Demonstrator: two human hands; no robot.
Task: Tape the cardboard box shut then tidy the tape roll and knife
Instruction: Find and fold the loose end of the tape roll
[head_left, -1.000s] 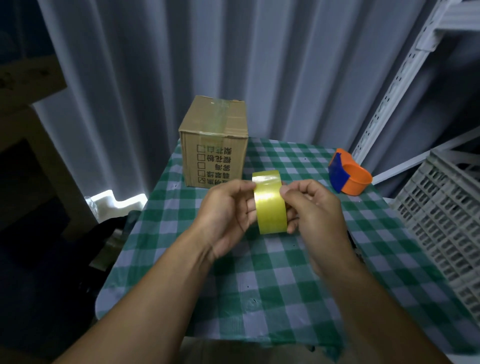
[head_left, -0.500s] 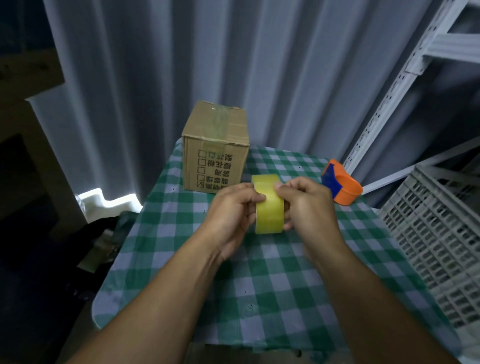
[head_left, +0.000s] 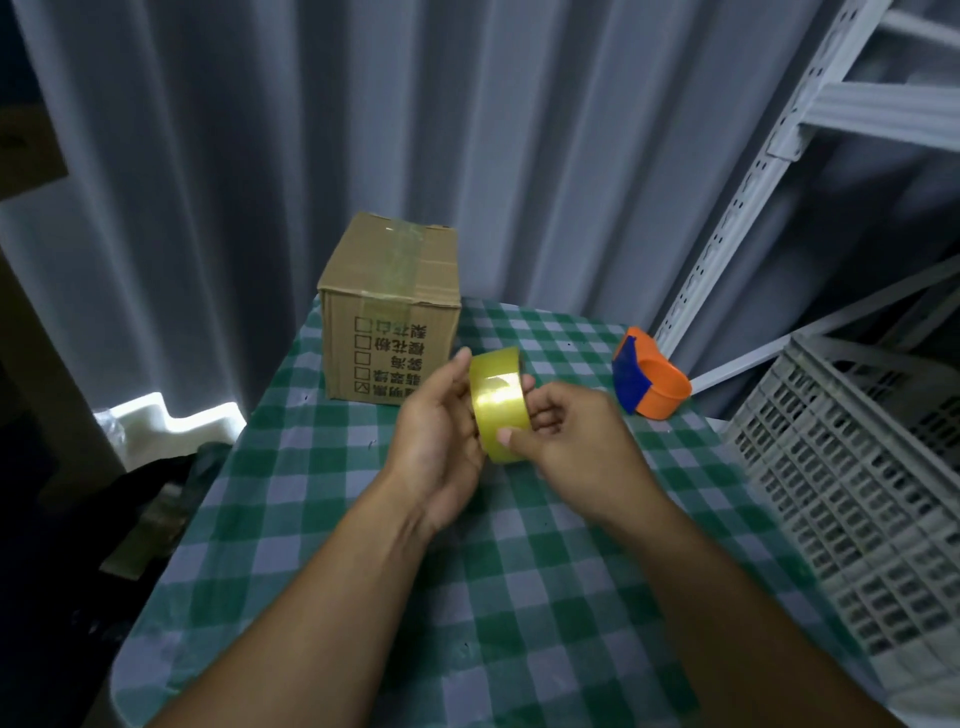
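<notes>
Tape roll (head_left: 500, 405) is held edge-up above the checked table (head_left: 322, 545), near the cardboard box (head_left: 390, 317); left hand (head_left: 441, 441) cups one side, right hand (head_left: 566, 441) pinches the rim with its thumb on the band. Recommended: steady the roll left-handed, feel for the loose end with the thumbnail, then peel it squarely to avoid splitting.

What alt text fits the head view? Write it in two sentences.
Both hands, left and right, hold a yellow tape roll above a green checked tablecloth. Behind stand a taped cardboard box and an orange and blue tape cutter.
</notes>
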